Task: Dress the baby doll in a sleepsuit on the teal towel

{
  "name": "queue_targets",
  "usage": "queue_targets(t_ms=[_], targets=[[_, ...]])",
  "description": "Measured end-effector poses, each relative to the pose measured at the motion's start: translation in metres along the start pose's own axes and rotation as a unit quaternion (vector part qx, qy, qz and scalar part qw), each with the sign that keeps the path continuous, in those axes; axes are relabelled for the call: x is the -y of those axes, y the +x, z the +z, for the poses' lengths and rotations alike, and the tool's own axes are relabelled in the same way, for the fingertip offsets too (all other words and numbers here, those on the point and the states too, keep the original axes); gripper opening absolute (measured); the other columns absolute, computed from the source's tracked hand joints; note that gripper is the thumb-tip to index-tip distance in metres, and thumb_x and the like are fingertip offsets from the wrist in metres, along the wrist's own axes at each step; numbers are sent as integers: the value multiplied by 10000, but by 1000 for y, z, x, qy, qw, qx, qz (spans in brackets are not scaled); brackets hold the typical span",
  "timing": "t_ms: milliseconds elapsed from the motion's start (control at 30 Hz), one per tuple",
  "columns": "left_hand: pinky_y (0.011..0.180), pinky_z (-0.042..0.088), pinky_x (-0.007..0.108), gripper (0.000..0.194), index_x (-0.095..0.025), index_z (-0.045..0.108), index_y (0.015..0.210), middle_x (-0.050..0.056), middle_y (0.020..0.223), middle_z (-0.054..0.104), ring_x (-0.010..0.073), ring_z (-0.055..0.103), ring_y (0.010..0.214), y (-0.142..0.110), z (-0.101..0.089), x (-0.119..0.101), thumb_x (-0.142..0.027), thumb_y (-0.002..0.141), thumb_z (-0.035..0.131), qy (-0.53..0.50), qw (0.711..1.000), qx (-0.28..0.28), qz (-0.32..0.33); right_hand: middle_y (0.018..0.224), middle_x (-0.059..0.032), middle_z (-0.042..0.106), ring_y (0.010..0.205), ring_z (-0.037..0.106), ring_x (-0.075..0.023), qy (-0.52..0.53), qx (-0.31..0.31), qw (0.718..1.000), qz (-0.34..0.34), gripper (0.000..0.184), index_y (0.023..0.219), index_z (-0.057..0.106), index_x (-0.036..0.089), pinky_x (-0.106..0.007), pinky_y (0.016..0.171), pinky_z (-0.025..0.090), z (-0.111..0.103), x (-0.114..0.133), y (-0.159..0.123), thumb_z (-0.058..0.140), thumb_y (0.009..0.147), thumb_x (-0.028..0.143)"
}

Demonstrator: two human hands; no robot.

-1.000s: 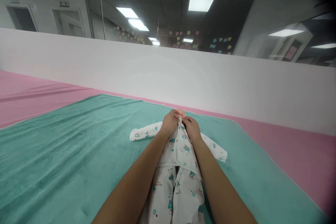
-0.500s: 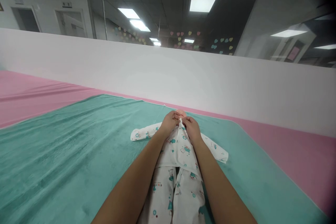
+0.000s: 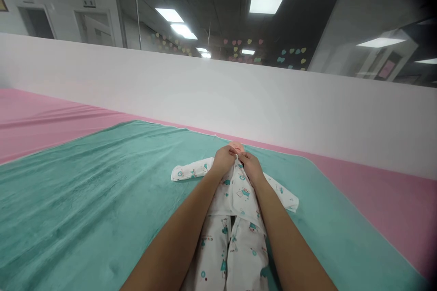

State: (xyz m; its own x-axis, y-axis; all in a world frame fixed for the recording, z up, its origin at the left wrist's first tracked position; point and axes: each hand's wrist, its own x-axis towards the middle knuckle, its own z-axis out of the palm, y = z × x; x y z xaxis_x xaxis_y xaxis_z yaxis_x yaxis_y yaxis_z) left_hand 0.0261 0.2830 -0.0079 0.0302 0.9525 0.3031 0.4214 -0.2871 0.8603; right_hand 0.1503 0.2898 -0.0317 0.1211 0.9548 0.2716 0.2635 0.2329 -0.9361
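A doll lies on its back, dressed in a white baby pajama top (image 3: 244, 193) and matching pants (image 3: 246, 254), both printed with small teal figures. Its sleeves spread out to both sides. At the doll's neck, my left hand (image 3: 224, 158) pinches the top's collar from the left. My right hand (image 3: 251, 166) grips the collar's front edge from the right, fingertips close to those of the left. The peach-coloured doll's head (image 3: 236, 146) shows just beyond my fingers, mostly hidden by them. Whatever fastening lies between my fingertips is too small to make out.
Under the doll spreads a teal blanket (image 3: 102, 200), wrinkled on the left, over a pink sheet (image 3: 385, 191). Behind it runs a low white wall (image 3: 205, 95), with glass above (image 3: 218, 18) carrying heart-shaped stickers and reflected ceiling lights.
Both hands stay at the collar, their fingers shifting only slightly. The whole view has moved a little, so the doll sits slightly farther right.
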Motion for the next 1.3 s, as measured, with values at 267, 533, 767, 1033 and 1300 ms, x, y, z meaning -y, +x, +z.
queue_targets(t_ms=[267,533,767,1033,1300], targets=[[734,422,273,149,-176,586,836,42,829,639,174,568,778,0,2,4,-120,726,503,-1,1000,-5,6,628,10,540,536,400,-110,83,13,996,-21,376,789,623,172,-243,512,293,-2,8,-13,558,644,513],[641,399,259,207,-195,636,719,49,771,636,182,553,686,-2,6,6,-294,804,476,67,994,26,82,626,-4,563,594,489,-146,31,-47,998,-33,287,816,574,181,-271,575,371,1,6,-13,523,691,434],[751,399,329,249,-182,653,884,109,925,564,229,545,822,-22,3,10,-216,815,416,137,987,-33,80,828,-37,598,770,519,-185,-210,-56,969,-122,198,797,551,203,-313,713,381,-1,15,-54,455,785,377],[862,396,322,222,-162,589,854,64,935,578,190,513,934,-52,-9,20,-102,744,405,43,987,-27,152,1186,-95,511,1095,443,-231,-329,-47,916,-225,307,1095,498,194,-353,905,356,2,29,-112,437,836,348],[974,352,315,213,-191,632,808,39,1037,584,165,509,1032,-58,-26,19,-121,732,446,-96,981,63,157,818,-69,532,739,492,-193,-409,-66,894,-167,215,781,475,190,-298,645,348,9,39,-105,503,772,403]])
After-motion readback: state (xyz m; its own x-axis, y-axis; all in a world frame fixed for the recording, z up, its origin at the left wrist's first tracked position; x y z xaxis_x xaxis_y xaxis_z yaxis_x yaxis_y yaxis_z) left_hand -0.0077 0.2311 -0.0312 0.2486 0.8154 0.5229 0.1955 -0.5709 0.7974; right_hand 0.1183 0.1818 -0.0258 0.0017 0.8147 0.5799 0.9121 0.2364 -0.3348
